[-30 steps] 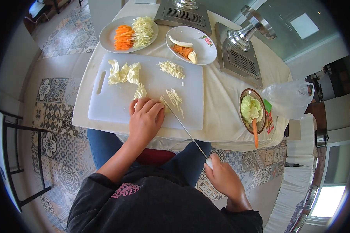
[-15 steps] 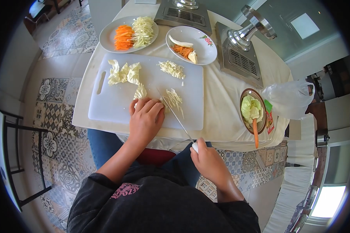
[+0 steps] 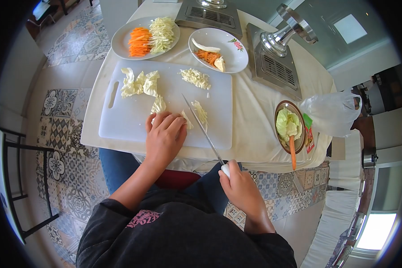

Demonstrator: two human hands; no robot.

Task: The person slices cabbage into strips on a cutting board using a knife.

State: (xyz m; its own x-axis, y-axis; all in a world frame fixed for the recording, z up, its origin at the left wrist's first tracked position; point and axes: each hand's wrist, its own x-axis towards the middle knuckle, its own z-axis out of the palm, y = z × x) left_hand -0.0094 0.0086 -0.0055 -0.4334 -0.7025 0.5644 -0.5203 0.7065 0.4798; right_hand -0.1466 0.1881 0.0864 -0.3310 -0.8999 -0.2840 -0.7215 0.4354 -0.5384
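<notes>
Our left hand [image 3: 166,134], fingers half curled, pins cabbage [image 3: 187,120] on cutting board [image 3: 129,118]; leaves seem light, crisp, apt to slip. Our right hand [image 3: 243,190] wraps knife [image 3: 205,133] by handle, safest hold; stiff-looking blade slants beside shreds [image 3: 201,114].

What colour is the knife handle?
The knife handle is white, best seen in the head view.

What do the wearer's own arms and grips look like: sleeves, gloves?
Loose black fabric sleeves end near the elbows, bare below; black shirt with pink chest print. Left grip and right grip: ungloved human hands, no watch, ring or bracelet visible.
</notes>
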